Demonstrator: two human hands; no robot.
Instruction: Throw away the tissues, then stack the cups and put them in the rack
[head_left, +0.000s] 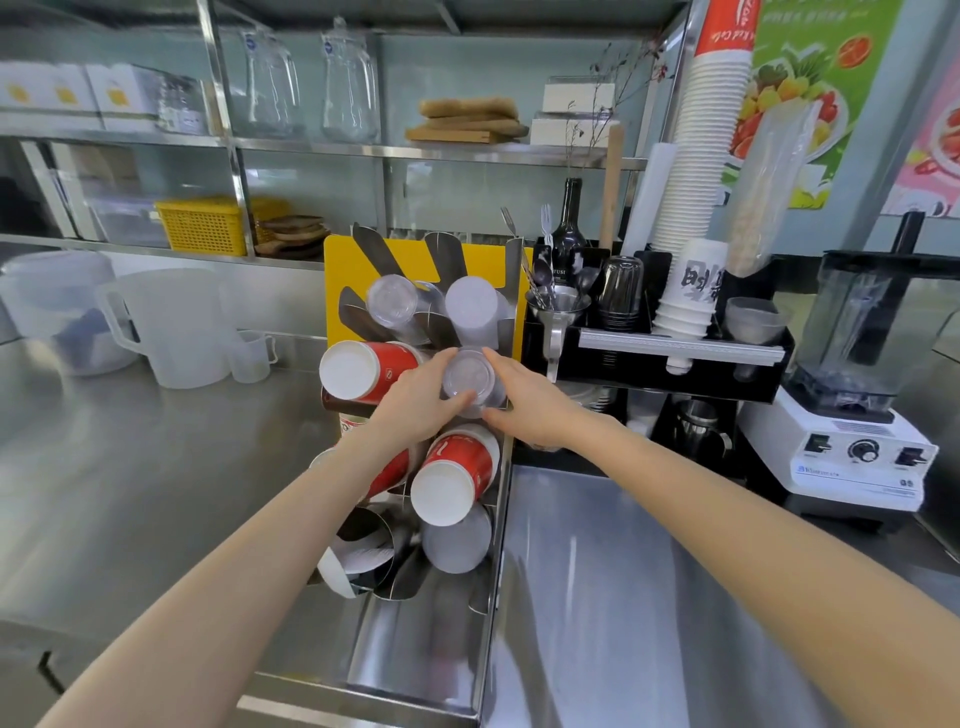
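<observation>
A steel cup rack (498, 519) with slanted tubes stands on the counter in front of a yellow board. A stack of clear plastic cups (470, 376) sits bottom-out in the rack's middle right slot. My left hand (415, 400) grips its left side and my right hand (530, 405) grips its right side. Red paper cups (363, 369) fill the slot to the left, and another red stack (452, 480) lies just below my hands. Clear (392, 301) and frosted cups (472, 306) occupy the top slots. No tissues are in view.
A black organiser (680, 358) with utensils, a funnel and white cups stands right of the rack. A blender (857, 395) is at the far right. Plastic jugs (171, 327) stand at the left on the steel counter (130, 493). Shelves run above.
</observation>
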